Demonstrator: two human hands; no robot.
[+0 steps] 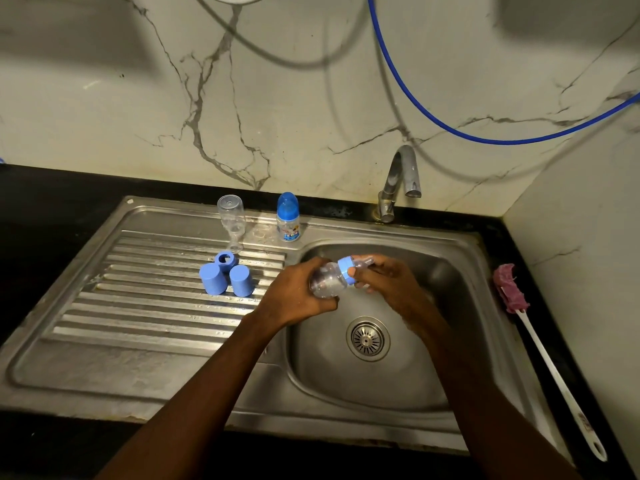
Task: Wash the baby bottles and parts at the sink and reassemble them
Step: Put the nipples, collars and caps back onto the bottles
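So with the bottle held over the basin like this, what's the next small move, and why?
Probably finish twisting the blue screw ring snug. The left hand grips the clear plastic baby bottle sideways over the steel sink basin, while the right hand pinches the ring with the teat already in it. Two blue caps wait on the drainboard.

dim, warm overhead light; soft hose shadows cross the marble wall point(311, 98). dull glare streaks the steel drainboard point(138, 306). wide-angle bending curves the edges; the hands look slightly motion-blurred.
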